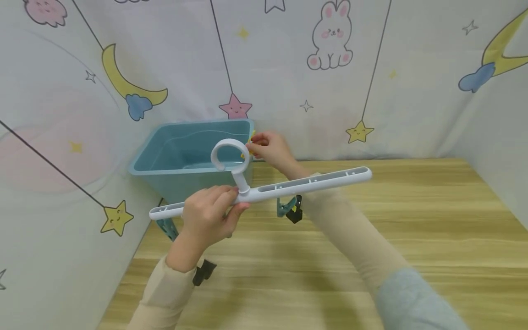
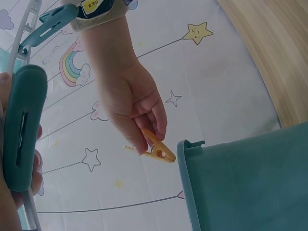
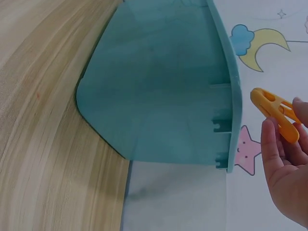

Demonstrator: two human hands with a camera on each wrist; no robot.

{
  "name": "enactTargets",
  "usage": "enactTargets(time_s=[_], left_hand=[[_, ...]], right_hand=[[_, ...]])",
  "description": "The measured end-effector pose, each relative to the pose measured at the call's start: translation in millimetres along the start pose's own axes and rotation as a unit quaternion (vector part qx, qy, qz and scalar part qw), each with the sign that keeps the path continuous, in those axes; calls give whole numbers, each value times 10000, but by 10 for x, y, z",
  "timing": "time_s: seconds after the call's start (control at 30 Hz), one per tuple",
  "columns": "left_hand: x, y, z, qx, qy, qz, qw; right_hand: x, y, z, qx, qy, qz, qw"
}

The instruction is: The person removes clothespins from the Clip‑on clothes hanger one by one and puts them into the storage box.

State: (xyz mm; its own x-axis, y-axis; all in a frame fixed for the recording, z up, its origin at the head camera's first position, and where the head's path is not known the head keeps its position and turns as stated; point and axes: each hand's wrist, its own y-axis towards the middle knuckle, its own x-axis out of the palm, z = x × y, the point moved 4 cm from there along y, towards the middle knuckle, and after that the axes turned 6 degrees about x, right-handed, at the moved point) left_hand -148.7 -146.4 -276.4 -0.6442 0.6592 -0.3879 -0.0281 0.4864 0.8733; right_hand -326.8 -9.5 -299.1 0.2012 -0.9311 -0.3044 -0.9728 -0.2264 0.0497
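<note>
My left hand (image 1: 208, 213) grips a white hanger (image 1: 315, 183) just beside the base of its round hook. The bar slants up to the right, with teal clips (image 1: 167, 228) hanging under it. In the left wrist view a large teal clip (image 2: 25, 127) shows close up. My right hand (image 1: 274, 149) pinches a yellow-orange clothespin (image 3: 275, 113) between thumb and fingers. It is held right by the rim of a teal plastic bin (image 1: 189, 183), at the bin's right end.
The bin stands on a wood-grain table (image 1: 412, 220), close to the back and left. A white cloth (image 1: 280, 82) printed with moons, stars and a rabbit hangs behind and at the sides. A black wrist mount (image 1: 204, 272) sits at my left sleeve.
</note>
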Motion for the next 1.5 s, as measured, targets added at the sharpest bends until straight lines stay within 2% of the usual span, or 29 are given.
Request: enactTargets(time_s=[0.23, 0.47, 0.7, 0.93, 1.03, 1.1, 1.2, 1.27, 1.37, 1.5], left_hand=[[-3, -23, -4, 9, -26, 25, 10000], [15, -32, -2, -24, -52, -28, 10000], [32, -38, -2, -41, -46, -92, 9999], [45, -34, -4, -86, -60, -115, 9999], [43, -30, -7, -84, -40, -99, 9999], [48, -28, -8, -81, -64, -100, 9999], [64, -26, -7, -76, -140, -121, 9998], [77, -26, -5, -73, -168, -119, 9998], [97, -23, 4, -62, -197, -99, 9997], [122, -15, 26, -55, -234, -70, 9997]], right_hand=[[129, -3, -16, -403, -828, 66, 9957], [129, -44, 81, -457, -762, -53, 9960], [-92, -263, 189, -292, -399, -372, 9981], [-481, -725, 204, -682, 132, -842, 9940], [-643, -970, 195, -930, 312, -1058, 9895], [-734, -1118, 180, -1368, 374, -1165, 9830], [-833, -1320, 145, -2230, 462, -1259, 9655], [-858, -1425, 153, -2611, 631, -1426, 9526], [-834, -1545, 200, -2744, 806, -1681, 9434], [-722, -1649, 295, -2522, 918, -1853, 9453]])
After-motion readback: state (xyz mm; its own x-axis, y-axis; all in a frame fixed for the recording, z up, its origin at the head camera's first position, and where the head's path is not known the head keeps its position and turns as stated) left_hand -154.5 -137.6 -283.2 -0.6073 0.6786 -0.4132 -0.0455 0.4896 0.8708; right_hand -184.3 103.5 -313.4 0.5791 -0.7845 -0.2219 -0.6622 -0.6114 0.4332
